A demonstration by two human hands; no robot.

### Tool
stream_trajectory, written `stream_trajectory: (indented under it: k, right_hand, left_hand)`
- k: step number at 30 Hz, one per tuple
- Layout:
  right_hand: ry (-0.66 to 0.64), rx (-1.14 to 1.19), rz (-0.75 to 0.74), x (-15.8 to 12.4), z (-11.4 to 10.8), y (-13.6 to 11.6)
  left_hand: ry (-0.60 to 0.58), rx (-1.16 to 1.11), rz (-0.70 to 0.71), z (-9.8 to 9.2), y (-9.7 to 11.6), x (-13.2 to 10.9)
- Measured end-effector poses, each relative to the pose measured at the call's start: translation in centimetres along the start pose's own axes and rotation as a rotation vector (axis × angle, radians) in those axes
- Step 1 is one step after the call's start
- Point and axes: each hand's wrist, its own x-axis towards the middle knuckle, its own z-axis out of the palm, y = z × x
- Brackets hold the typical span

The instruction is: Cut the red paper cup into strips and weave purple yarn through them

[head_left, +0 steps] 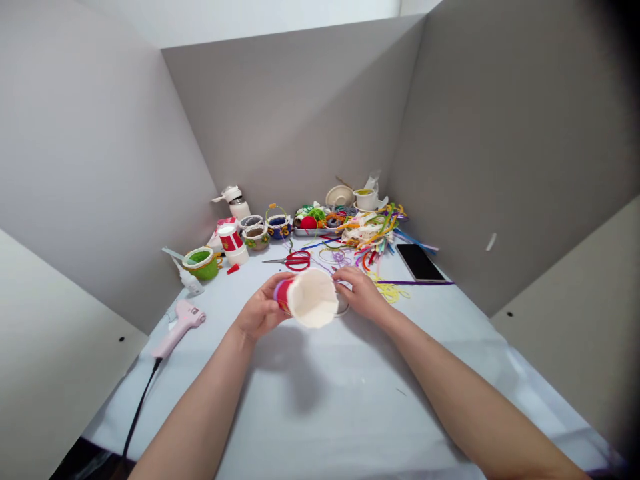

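Observation:
My left hand (260, 310) is wrapped round the base of a red paper cup (310, 298), held on its side with its white open mouth turned toward me. My right hand (361, 292) sits at the cup's right rim, fingers curled and pinched together; a thin purple strand seems to run by them, but I cannot make out what they hold. Both hands hover just above the pale blue table (340, 400).
Red scissors (295, 260) lie just behind the cup. A pink glue gun (177, 327) with black cord lies at left. Small decorated cups (257, 233), a green bowl (201, 262), a pile of coloured pipe cleaners (370, 233) and a black phone (420, 262) stand farther back. Grey panels wall three sides.

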Motion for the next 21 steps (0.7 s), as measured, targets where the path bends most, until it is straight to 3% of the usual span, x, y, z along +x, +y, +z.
stream_trajectory:
  k: [3,6,10,12,14,17,21]
  right_hand:
    - [0.132,-0.162,0.038,0.3,-0.4,0.9]
    - [0.122,-0.243,0.117,0.3,-1.4,1.0]
    - [-0.216,-0.235,0.051,-0.1,-1.8,-0.3]
    - [-0.42,-0.258,0.031,-0.4,-1.5,-1.3]
    - [-0.535,-0.295,0.063,-0.6,-1.2,-1.8]
    - [-0.537,-0.359,0.14,-0.7,-1.1,-1.7]
    - [-0.415,-0.473,0.277,-0.6,-1.8,-0.3]
  left_hand:
    - [0.226,-0.14,0.089,-0.9,1.0,0.0]
    - [0.361,-0.282,0.253,-1.4,2.2,0.6]
    - [0.479,-0.348,0.418,-2.0,2.8,1.8]
    - [0.543,-0.35,0.422,-2.7,2.5,2.2]
    - [0.606,-0.369,0.403,-3.3,2.2,2.4]
    - [0.643,-0.408,0.369,-4.1,1.7,2.6]
    - [0.635,-0.429,0.326,-4.5,1.5,2.8]
